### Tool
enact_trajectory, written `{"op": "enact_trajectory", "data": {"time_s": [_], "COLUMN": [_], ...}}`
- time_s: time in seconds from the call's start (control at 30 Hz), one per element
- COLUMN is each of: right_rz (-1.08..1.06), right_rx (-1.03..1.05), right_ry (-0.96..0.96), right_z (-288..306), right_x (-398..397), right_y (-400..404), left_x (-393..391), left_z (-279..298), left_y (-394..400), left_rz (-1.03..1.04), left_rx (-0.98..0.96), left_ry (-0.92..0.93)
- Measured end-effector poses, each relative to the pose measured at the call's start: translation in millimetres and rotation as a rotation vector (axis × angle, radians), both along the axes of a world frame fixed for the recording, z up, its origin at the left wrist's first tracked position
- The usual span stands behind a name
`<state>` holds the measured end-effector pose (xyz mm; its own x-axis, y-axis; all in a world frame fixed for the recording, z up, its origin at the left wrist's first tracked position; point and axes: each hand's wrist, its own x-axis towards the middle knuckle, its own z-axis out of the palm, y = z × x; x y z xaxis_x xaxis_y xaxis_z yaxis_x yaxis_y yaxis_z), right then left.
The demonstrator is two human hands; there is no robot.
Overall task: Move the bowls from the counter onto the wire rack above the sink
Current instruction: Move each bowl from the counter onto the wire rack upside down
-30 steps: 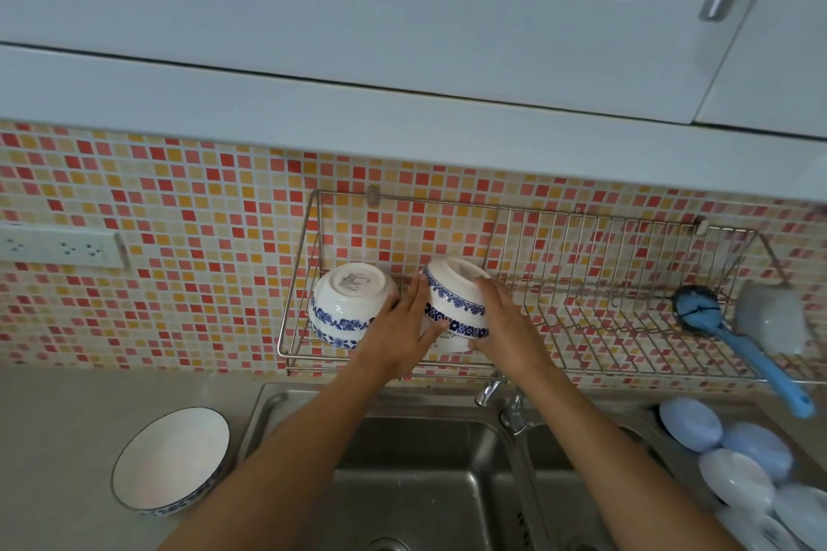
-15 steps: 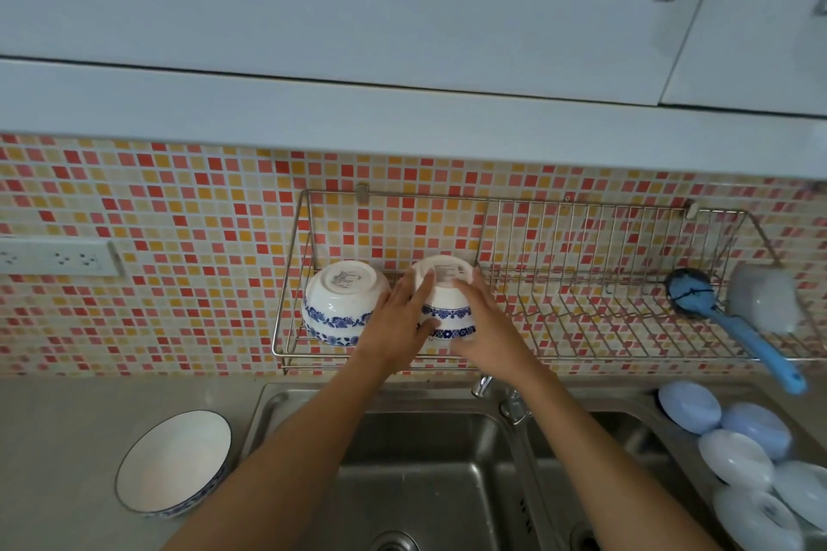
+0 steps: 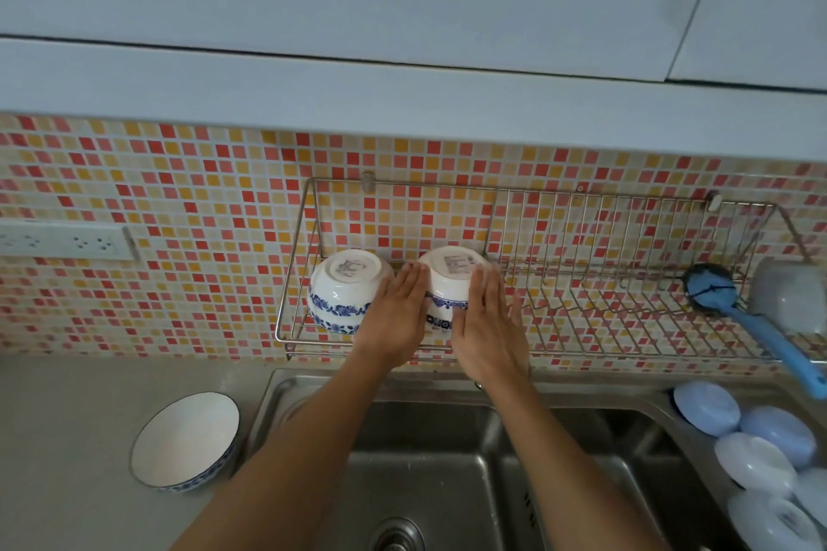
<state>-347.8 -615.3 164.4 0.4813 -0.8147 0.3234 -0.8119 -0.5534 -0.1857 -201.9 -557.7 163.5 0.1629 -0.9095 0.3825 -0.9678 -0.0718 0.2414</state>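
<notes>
The left hand (image 3: 394, 318) and the right hand (image 3: 485, 327) flank an upturned white ceramic bowl with a blue floral band (image 3: 449, 282), fingers straight and flat against its sides, neither curled round it. This bowl sits base-up on the wall-mounted steel wire rack (image 3: 581, 340), near its left end. Just beside it, further left on the same rack, a second upturned white bowl with a blue floral band (image 3: 342, 291) leans against the tiled wall; the left hand's fingers lie in between the two bowls. At the rack's right end a blue-handled dish brush (image 3: 752, 322) rests beside a grey cup (image 3: 787, 295). Below the rack lies a stainless steel double sink (image 3: 447, 461). On the grey desk (image 3: 67, 438) left of the sink stands a wide white bowl with a blue rim (image 3: 185, 443), upright and holding nothing. Right of the sink sits a cluster of pale blue and white round lids or dishes (image 3: 752, 452).
</notes>
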Motion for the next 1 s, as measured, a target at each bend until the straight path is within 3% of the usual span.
{"op": "enact_trajectory", "data": {"time_s": [0.2, 0.4, 0.57, 0.7, 0.9, 1.0], "right_rz": [-0.039, -0.034, -0.07, 0.114, 0.198, 0.11], "right_rx": [0.033, -0.194, -0.106, -0.118, 0.271, 0.66], "right_ry": [-0.049, -0.109, -0.245, -0.307, -0.19, -0.227], "right_z": [-7.3, -45.2, -65.4, -100.4, -132.4, -138.9], "right_x": [5.0, -9.2, 6.1, 54.1, 164.1, 214.4], "right_y": [6.9, 57.3, 108.8, 164.1, 219.2, 238.8], "left_x": [0.1, 11.7, 52.7, 109.7, 211.5, 239.9], "left_z": [-6.0, -36.0, -61.8, -87.1, -114.5, -133.3], "left_y": [26.1, 105.4, 181.2, 231.9, 269.2, 277.6], "left_rz": [0.131, 0.124, 0.132, 0.33, 0.547, 0.614], "left_rx": [0.037, 0.069, 0.101, 0.164, 0.298, 0.378], "left_ry": [-0.1, -0.225, -0.117, 0.08, 0.265, 0.513]}}
